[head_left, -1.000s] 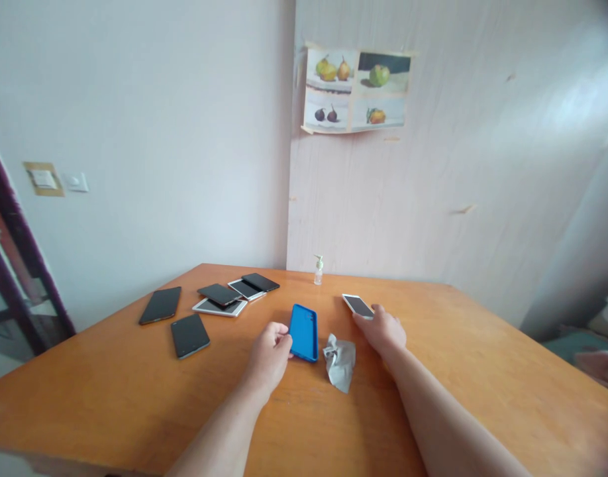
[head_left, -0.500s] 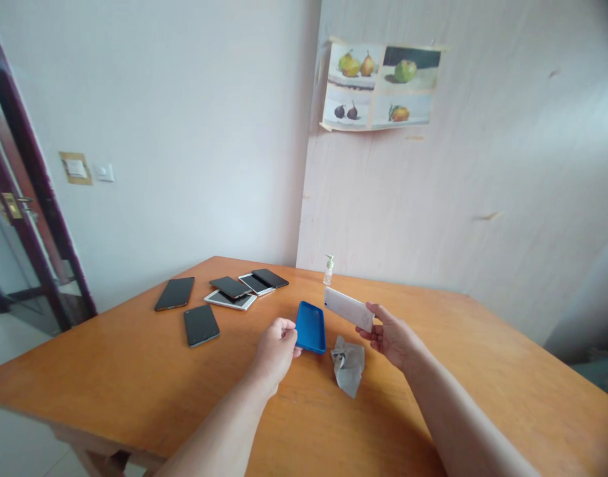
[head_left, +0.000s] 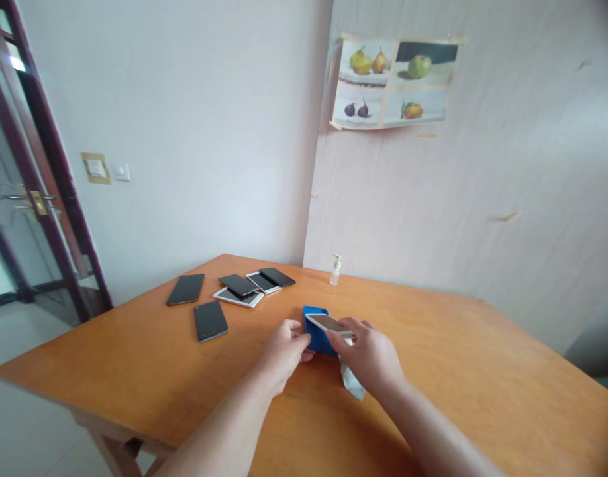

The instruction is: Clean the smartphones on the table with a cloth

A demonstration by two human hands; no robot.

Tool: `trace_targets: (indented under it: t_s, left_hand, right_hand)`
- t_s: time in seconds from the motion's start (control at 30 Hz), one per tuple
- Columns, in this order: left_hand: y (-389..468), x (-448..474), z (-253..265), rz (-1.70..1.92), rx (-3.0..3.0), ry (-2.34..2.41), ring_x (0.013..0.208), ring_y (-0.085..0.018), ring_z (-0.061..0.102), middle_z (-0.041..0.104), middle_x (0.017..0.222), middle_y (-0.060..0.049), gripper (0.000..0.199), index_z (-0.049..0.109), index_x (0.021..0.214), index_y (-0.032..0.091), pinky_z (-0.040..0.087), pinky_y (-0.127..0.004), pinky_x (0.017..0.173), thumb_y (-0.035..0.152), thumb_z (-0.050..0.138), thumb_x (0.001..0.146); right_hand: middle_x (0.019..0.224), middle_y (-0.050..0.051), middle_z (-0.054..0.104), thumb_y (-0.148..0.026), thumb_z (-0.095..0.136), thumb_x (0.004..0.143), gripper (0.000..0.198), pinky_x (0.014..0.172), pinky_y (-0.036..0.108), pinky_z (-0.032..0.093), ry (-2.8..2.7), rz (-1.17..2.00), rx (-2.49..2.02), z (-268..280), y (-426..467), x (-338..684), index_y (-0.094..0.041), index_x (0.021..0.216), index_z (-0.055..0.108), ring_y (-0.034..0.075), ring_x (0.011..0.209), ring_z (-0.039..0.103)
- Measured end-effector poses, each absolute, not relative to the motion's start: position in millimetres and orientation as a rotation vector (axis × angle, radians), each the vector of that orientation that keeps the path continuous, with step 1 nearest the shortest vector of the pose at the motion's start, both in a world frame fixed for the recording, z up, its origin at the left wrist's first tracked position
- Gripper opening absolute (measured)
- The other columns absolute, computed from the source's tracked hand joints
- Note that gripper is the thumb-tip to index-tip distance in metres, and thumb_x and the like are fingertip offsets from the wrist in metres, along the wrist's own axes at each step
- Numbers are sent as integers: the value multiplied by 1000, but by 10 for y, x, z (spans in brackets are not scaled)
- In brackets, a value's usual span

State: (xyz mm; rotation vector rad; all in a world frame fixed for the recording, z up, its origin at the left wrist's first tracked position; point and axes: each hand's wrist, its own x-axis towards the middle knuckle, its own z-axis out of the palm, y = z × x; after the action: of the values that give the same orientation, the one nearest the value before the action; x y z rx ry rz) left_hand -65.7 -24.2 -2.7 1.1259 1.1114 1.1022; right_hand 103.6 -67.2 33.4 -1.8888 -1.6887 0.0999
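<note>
My left hand (head_left: 287, 351) grips the left side of a blue phone case (head_left: 316, 340), whose hollow inside faces me. In my right hand (head_left: 366, 348) is a white phone (head_left: 325, 322), its screen side partly turned up. The phone lies tilted across the case, its left end over the case's upper part. Whether the two touch is unclear. A crumpled grey-white cloth or tissue (head_left: 352, 384) rests on the table beneath my right hand, which partly hides it.
Several phones and tablets lie at the left, among them a dark phone (head_left: 210, 320), a black tablet (head_left: 185, 289) and a white-framed device (head_left: 252, 299). A small pump bottle (head_left: 335, 270) stands at the back of the wooden table (head_left: 433, 344), near the wall.
My right hand has moved left and turned the white phone over, from back showing to screen showing, bringing it over the blue case. The view has swung slightly left.
</note>
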Motion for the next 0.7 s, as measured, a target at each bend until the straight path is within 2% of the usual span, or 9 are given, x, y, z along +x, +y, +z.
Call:
trace_targets:
  t_s: [0.1,0.23,0.33,0.43,0.6,0.7]
  left_hand:
    - [-254,-651,-6,1058,1141,1084,69,-17,70,70,83,-6,33,58,110,13,57,-27,64,18,67,79]
    - [-266,-654,30,980,1232,1031,74,-16,69,73,91,-9,25,66,102,13,54,-23,62,18,66,78]
    - [-263,-663,28,964,1254,1015,74,-15,69,73,96,-9,26,67,104,14,54,-23,62,19,66,79]
    - [-258,-673,14,970,1230,1007,71,-15,68,73,91,-8,27,68,105,14,54,-24,64,21,69,79]
    - [-263,-693,37,976,1151,982,72,-14,68,73,92,-8,33,67,108,15,54,-23,66,24,73,77]
    - [-253,-706,53,962,1112,967,72,-13,67,73,93,-8,30,68,103,14,54,-22,66,24,75,75]
  right_hand:
    - [91,8,69,-64,56,85,44,71,30,42,-1796,11,-1927,327,-699,946,-30,108,72,24,87,65]
    - [91,8,67,-68,55,84,49,67,29,40,-1817,89,-1952,270,-644,905,-28,106,71,23,84,65]
    - [94,8,66,-69,57,82,51,68,29,41,-1789,151,-1929,226,-581,899,-25,103,70,23,84,65]
    - [97,9,67,-71,60,79,53,71,29,42,-1749,199,-1894,193,-539,894,-23,101,69,24,86,66]
    - [103,10,68,-70,63,77,58,76,30,45,-1714,301,-1833,100,-490,915,-21,109,65,25,91,66]
    - [107,11,69,-66,68,75,60,79,31,47,-1707,373,-1739,30,-448,964,-20,114,64,25,95,65]
